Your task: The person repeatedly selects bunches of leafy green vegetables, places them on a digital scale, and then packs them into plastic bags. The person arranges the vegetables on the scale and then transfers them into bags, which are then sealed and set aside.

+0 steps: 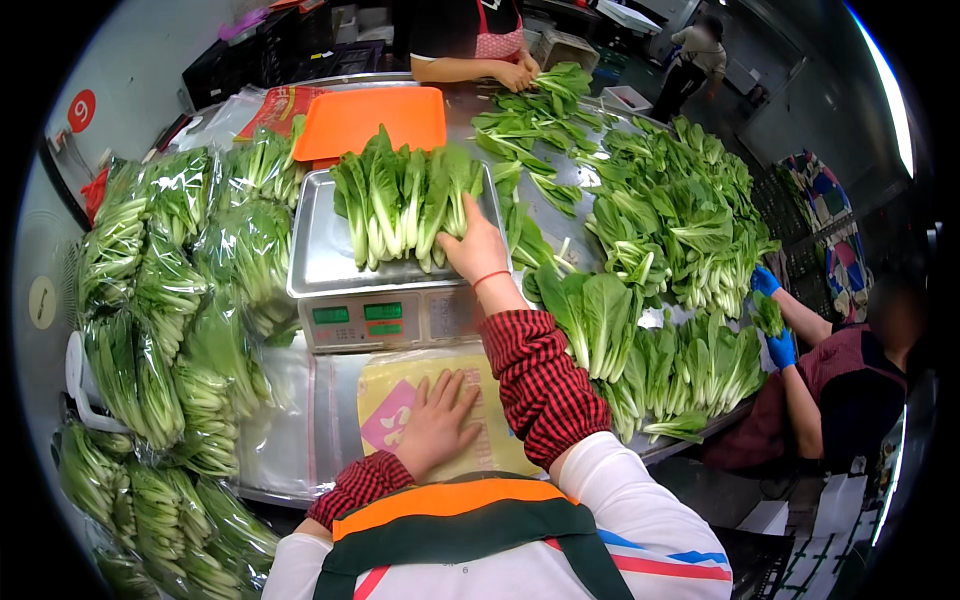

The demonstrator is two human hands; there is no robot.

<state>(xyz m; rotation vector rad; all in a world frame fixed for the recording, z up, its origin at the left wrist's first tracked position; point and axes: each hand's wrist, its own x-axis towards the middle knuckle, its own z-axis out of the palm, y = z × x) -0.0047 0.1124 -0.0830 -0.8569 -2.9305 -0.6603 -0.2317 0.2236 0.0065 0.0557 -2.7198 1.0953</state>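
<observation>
Long-leaved greens (pixel 401 199) with pale stalks lie side by side on the steel pan (pixel 319 247) of a digital scale (pixel 390 319). My right hand (pixel 478 244) grips the stalk ends of the rightmost greens, thumb on the left side and fingers on the right. The scale's green displays are lit, but their figures are too blurred to read. Closer to my body, my left hand (pixel 439 431) rests flat, fingers spread, on a yellow printed plastic bag (pixel 386 386). Clear plastic bags (pixel 274 427) lie to the left of it.
Bagged greens (pixel 157 300) are stacked along the left. An orange tray (pixel 375 116) stands behind the scale. Loose greens (pixel 675 210) are heaped on the right of the steel table (pixel 544 210). A co-worker's blue-gloved hands (pixel 780 349) hold greens at right; another person's hands (pixel 517 75) work opposite.
</observation>
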